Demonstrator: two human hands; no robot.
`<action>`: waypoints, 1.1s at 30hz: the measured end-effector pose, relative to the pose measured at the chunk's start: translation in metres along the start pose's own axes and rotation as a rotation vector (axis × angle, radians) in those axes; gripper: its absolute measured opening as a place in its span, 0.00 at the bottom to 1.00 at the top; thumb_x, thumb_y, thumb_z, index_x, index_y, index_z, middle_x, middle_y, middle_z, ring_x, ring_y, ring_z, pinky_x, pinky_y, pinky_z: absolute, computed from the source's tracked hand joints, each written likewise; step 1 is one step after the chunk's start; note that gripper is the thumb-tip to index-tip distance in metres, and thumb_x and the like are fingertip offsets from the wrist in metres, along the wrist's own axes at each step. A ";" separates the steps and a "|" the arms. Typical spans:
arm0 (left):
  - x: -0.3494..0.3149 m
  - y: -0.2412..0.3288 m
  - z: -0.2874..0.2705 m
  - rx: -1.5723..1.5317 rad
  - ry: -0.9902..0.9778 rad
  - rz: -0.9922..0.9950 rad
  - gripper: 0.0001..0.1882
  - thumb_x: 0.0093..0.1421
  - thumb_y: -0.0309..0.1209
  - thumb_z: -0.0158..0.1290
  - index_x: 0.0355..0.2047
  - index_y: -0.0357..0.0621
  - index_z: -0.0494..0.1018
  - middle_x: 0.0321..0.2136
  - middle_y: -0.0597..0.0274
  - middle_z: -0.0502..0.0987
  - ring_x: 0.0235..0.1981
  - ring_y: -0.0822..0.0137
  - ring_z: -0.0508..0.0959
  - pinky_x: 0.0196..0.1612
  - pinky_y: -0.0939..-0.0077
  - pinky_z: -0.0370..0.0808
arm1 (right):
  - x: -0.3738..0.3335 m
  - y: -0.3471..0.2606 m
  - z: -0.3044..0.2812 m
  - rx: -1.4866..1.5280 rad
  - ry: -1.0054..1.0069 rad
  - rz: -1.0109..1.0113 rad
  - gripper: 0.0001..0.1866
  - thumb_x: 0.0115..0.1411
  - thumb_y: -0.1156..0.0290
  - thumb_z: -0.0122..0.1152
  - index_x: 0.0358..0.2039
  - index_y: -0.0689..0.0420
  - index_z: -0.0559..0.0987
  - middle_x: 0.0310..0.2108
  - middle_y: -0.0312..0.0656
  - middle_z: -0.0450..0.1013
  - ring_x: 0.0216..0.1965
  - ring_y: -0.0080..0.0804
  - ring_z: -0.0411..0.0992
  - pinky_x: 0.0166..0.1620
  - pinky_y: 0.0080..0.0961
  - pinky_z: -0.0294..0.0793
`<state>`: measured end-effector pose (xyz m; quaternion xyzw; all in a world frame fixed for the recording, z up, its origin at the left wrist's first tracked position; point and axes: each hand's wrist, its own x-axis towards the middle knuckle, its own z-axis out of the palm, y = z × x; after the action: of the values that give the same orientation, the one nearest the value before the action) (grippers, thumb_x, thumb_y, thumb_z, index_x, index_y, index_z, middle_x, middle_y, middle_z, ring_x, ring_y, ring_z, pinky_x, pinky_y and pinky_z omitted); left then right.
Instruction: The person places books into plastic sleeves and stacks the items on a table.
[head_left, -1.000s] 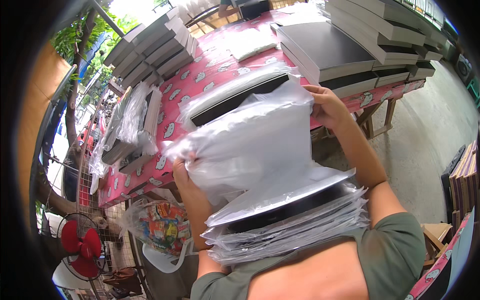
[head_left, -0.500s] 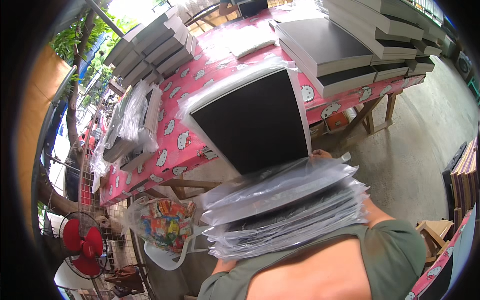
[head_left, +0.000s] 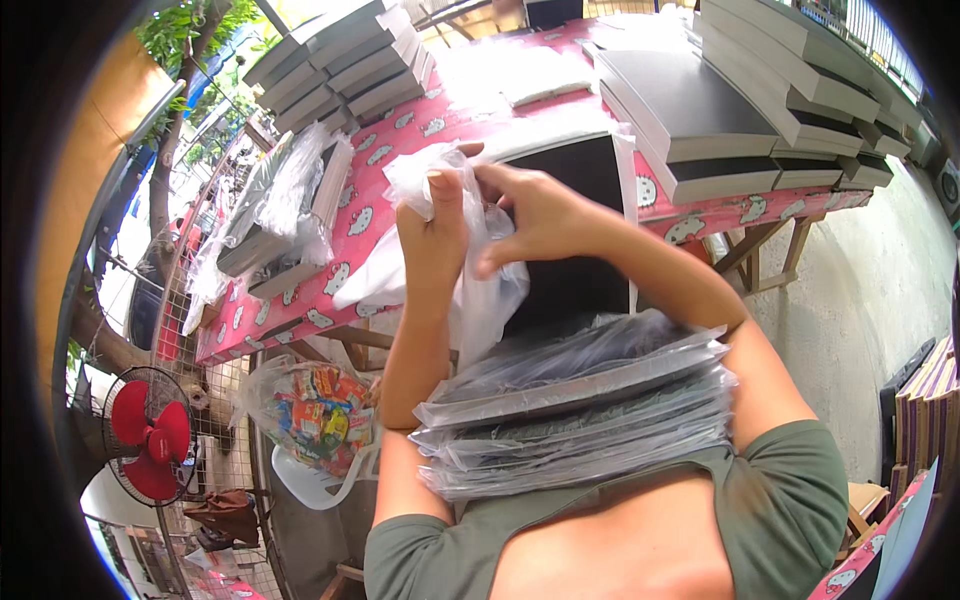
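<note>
My left hand [head_left: 436, 230] is raised over the near table edge, closed on a bunched clear plastic bag [head_left: 490, 290] with its thumb pointing up. Beside it, my right hand [head_left: 540, 215] reaches across from the right with fingers curved and thumb spread apart, close against the plastic. Whether its fingertips touch the bag I cannot tell. Under both hands lies a flat black-faced panel [head_left: 575, 270] with pale edges, tilted at the table's front. A stack of similar dark flat pieces in clear plastic [head_left: 580, 410] rests against my body, between my arms.
A pink patterned table [head_left: 350, 230] carries stacks of thick black-topped slabs at left [head_left: 345, 65] and right [head_left: 690, 105]. Plastic-wrapped pieces [head_left: 290, 210] sit at its left end. A bag of colourful packets [head_left: 320, 405] on a white chair and a red fan [head_left: 150, 435] stand lower left.
Both hands have come up from around the wrapped stack to above the black panel. The left now grips bunched plastic. The view has shifted slightly.
</note>
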<state>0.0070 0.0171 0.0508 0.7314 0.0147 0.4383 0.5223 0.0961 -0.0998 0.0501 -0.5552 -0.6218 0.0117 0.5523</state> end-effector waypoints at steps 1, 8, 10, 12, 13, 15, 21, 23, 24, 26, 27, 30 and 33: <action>0.008 0.013 0.010 -0.054 0.016 0.119 0.25 0.58 0.50 0.43 0.32 0.38 0.73 0.13 0.74 0.66 0.16 0.81 0.63 0.19 0.85 0.58 | 0.001 0.001 0.003 -0.029 -0.019 0.162 0.33 0.37 0.63 0.70 0.44 0.60 0.70 0.32 0.39 0.72 0.31 0.20 0.67 0.37 0.18 0.67; 0.008 -0.007 0.004 -0.353 -0.067 -0.198 0.31 0.51 0.54 0.50 0.42 0.37 0.67 0.27 0.69 0.66 0.27 0.80 0.64 0.31 0.87 0.61 | -0.008 0.021 -0.029 -0.220 0.399 0.198 0.09 0.46 0.69 0.63 0.27 0.60 0.78 0.24 0.38 0.71 0.24 0.22 0.66 0.31 0.19 0.66; 0.009 -0.008 0.005 -0.419 0.010 -0.245 0.30 0.50 0.52 0.51 0.41 0.36 0.67 0.27 0.70 0.66 0.27 0.80 0.64 0.31 0.87 0.61 | -0.013 0.018 -0.033 -0.475 0.524 0.029 0.13 0.44 0.67 0.64 0.30 0.60 0.77 0.29 0.40 0.70 0.28 0.27 0.67 0.34 0.22 0.66; 0.009 -0.008 0.005 -0.432 0.061 -0.218 0.28 0.51 0.50 0.52 0.40 0.36 0.67 0.27 0.69 0.67 0.27 0.80 0.64 0.30 0.86 0.61 | -0.019 -0.006 -0.019 -0.491 0.451 0.114 0.21 0.40 0.63 0.68 0.34 0.59 0.75 0.36 0.43 0.69 0.32 0.33 0.67 0.35 0.27 0.67; 0.010 -0.012 0.005 -0.413 0.066 -0.168 0.26 0.51 0.47 0.53 0.40 0.36 0.68 0.28 0.69 0.67 0.26 0.80 0.64 0.29 0.86 0.62 | -0.020 -0.007 -0.004 -0.425 0.393 0.116 0.21 0.39 0.63 0.68 0.33 0.61 0.75 0.30 0.42 0.71 0.28 0.28 0.67 0.32 0.24 0.67; 0.013 -0.009 0.017 -0.388 0.042 -0.075 0.23 0.52 0.43 0.54 0.39 0.35 0.68 0.28 0.69 0.68 0.25 0.81 0.64 0.27 0.86 0.62 | -0.025 0.010 -0.004 -0.233 0.260 0.306 0.20 0.42 0.60 0.66 0.32 0.61 0.76 0.24 0.47 0.72 0.27 0.40 0.71 0.33 0.27 0.69; 0.001 -0.003 0.006 -0.317 -0.023 -0.291 0.08 0.53 0.29 0.54 0.33 0.39 0.70 0.27 0.67 0.72 0.27 0.77 0.70 0.29 0.84 0.66 | -0.029 0.022 -0.031 -0.306 0.560 0.038 0.05 0.48 0.76 0.58 0.27 0.63 0.77 0.15 0.34 0.68 0.18 0.15 0.61 0.22 0.16 0.61; 0.004 -0.008 0.011 -0.143 0.030 -0.175 0.09 0.54 0.32 0.53 0.31 0.38 0.71 0.28 0.65 0.73 0.28 0.74 0.72 0.30 0.81 0.68 | -0.028 0.022 -0.030 -0.251 0.588 0.176 0.05 0.49 0.77 0.58 0.27 0.63 0.77 0.15 0.35 0.68 0.18 0.16 0.61 0.23 0.15 0.61; 0.003 -0.012 0.014 -0.304 0.087 -0.196 0.08 0.54 0.32 0.53 0.30 0.40 0.70 0.25 0.67 0.72 0.25 0.76 0.71 0.27 0.82 0.67 | -0.029 0.017 -0.027 -0.228 0.576 0.274 0.05 0.49 0.76 0.59 0.27 0.64 0.76 0.16 0.35 0.68 0.18 0.17 0.62 0.23 0.15 0.61; -0.001 -0.019 0.017 -0.623 0.199 -0.229 0.06 0.53 0.30 0.54 0.28 0.43 0.70 0.20 0.71 0.69 0.19 0.80 0.68 0.21 0.85 0.65 | -0.030 0.008 -0.022 -0.203 0.537 0.453 0.07 0.47 0.74 0.60 0.27 0.63 0.76 0.21 0.42 0.72 0.21 0.25 0.68 0.26 0.20 0.65; -0.004 -0.024 0.017 -0.663 0.150 -0.280 0.06 0.53 0.31 0.54 0.27 0.44 0.69 0.19 0.73 0.68 0.17 0.81 0.66 0.19 0.86 0.63 | -0.031 0.010 -0.024 -0.228 0.573 0.337 0.06 0.47 0.74 0.59 0.27 0.63 0.76 0.20 0.41 0.71 0.20 0.23 0.67 0.25 0.19 0.64; -0.016 -0.026 0.015 -0.643 0.044 -0.363 0.08 0.52 0.32 0.56 0.26 0.45 0.68 0.16 0.75 0.65 0.14 0.82 0.62 0.16 0.88 0.59 | -0.031 0.029 -0.034 -0.289 0.645 -0.046 0.05 0.49 0.76 0.57 0.28 0.62 0.76 0.18 0.39 0.69 0.19 0.18 0.62 0.24 0.16 0.62; -0.016 -0.008 0.020 -0.395 -0.081 -0.392 0.11 0.49 0.29 0.58 0.31 0.42 0.70 0.18 0.72 0.67 0.17 0.81 0.64 0.22 0.88 0.62 | -0.031 0.011 -0.035 0.046 0.695 0.195 0.02 0.49 0.79 0.57 0.25 0.62 0.77 0.20 0.38 0.69 0.20 0.15 0.62 0.25 0.12 0.61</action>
<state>0.0137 -0.0025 0.0333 0.6154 0.0492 0.2934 0.7299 0.1208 -0.1383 0.0355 -0.5702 -0.3408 -0.1112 0.7392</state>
